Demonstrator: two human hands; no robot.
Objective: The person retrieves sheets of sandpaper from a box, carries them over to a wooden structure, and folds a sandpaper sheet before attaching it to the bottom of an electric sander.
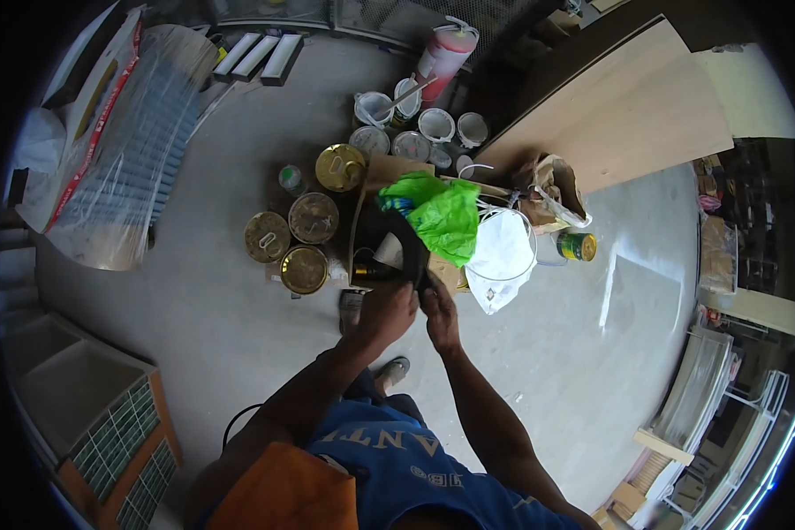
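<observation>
My left hand (387, 314) is closed around the near end of a dark curved band (411, 243), whose exact kind I cannot make out. Close beside it, my right hand (439, 309) pinches the same end. The band arcs over an open cardboard box (359, 225). Inside the box a whitish roll-like thing (389, 253) shows, partly hidden by the band. A bright green plastic bag (446, 221) lies over the box's far right side. To the right, a white plastic bag (500, 256) rests with a thin white cable loop around it.
Several paint cans (314, 217) stand left of the box, white buckets (436, 125) and a red fire extinguisher (449, 55) behind. A brown paper bag (552, 190) and a yellow-green can (577, 246) sit right. Wooden boards (609, 106) lean at upper right; a wrapped stack (128, 132) stands left.
</observation>
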